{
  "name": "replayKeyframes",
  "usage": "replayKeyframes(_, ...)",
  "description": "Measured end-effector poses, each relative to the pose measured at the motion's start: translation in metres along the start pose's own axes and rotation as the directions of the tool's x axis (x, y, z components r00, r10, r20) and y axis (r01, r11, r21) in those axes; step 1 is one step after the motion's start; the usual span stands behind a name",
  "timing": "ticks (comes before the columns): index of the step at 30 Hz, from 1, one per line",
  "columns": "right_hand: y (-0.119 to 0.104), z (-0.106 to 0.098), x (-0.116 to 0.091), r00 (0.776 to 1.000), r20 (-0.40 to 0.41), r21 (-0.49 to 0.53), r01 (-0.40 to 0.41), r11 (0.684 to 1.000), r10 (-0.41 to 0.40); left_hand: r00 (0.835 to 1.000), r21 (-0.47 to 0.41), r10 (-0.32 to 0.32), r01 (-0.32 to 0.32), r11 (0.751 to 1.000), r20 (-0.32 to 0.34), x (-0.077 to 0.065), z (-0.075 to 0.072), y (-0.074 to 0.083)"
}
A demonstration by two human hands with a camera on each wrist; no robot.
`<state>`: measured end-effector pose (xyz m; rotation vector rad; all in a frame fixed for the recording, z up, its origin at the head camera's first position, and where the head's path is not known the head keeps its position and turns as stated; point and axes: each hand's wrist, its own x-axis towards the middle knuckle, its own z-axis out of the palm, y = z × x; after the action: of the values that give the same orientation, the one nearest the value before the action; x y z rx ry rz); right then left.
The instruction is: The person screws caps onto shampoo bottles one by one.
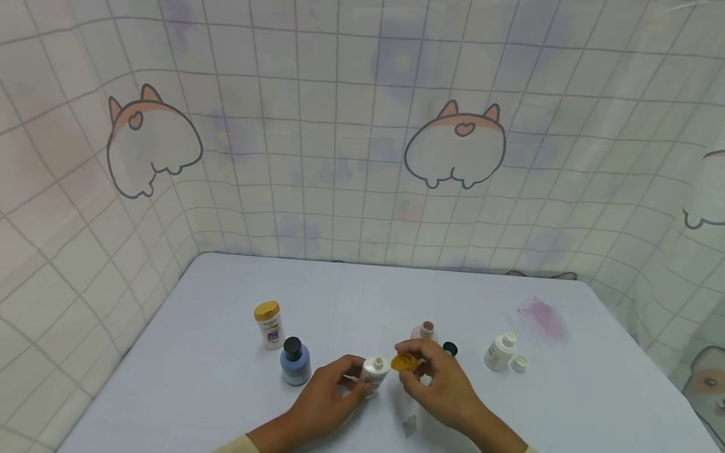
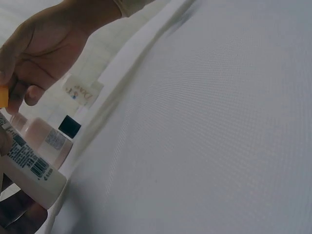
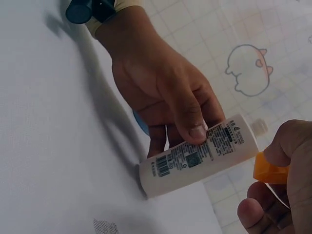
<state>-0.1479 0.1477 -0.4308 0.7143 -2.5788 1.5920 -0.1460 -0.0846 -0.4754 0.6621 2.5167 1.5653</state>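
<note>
My left hand (image 1: pixel 328 393) grips a white bottle (image 1: pixel 374 374), thumb on the front and fingers round the far side. The bottle leans toward the right, its narrow neck uncapped; printed text and a barcode show in the right wrist view. Just right of that neck, my right hand (image 1: pixel 438 384) pinches a yellow-orange cap (image 3: pixel 270 170) between thumb and fingers, its hollow side facing up in the head view. Behind the right hand stands an uncapped pink bottle (image 1: pixel 425 331), partly hidden, with a black cap (image 1: pixel 450 348) beside it on the table.
To the left stand a blue bottle (image 1: pixel 296 363) with a black cap and a white bottle with a gold lid (image 1: pixel 270 327). An uncapped small white bottle (image 1: pixel 501 351) and its white cap (image 1: pixel 519 363) are at right, near a pink stain (image 1: pixel 544 318). Gridded cloth (image 1: pixel 351 145) hangs behind.
</note>
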Motion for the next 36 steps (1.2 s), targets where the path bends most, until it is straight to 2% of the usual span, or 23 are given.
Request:
replayKeyframes(9,-0.0005,-0.0008,-0.0003,1.000,-0.017,0.055,-0.016,0.998,0.017,0.999,-0.002,0.044,-0.044,0.999,-0.010,-0.0005,0.0015,0.0022)
replayKeyframes(17,-0.0020,-0.0009,0.0016,0.999,-0.032,0.122,0.027,0.992,-0.023,1.000,-0.009,0.020,-0.019,1.000,0.006,-0.0001,0.0021,0.0040)
replayKeyframes(20,-0.0017,-0.0007,0.0019,0.998,-0.032,0.110,0.065,0.992,-0.062,1.000,-0.010,0.013,-0.013,1.000,0.013,0.0000,0.0023,0.0052)
replayKeyframes(26,-0.0032,-0.0005,0.0025,0.995,-0.041,0.066,0.090,0.994,-0.088,1.000,-0.022,0.016,-0.016,1.000,0.019,0.0007,0.0030,0.0053)
replayKeyframes(33,-0.0059,-0.0010,0.0055,0.988,-0.038,-0.019,0.149,0.989,-0.150,0.998,-0.041,0.056,-0.055,0.998,0.018,0.0008,0.0055,0.0043)
replayKeyframes(36,-0.0067,-0.0009,0.0060,0.984,-0.027,-0.038,0.176,0.984,-0.177,0.999,-0.049,0.048,-0.047,0.998,0.024,0.0009,0.0059,0.0057)
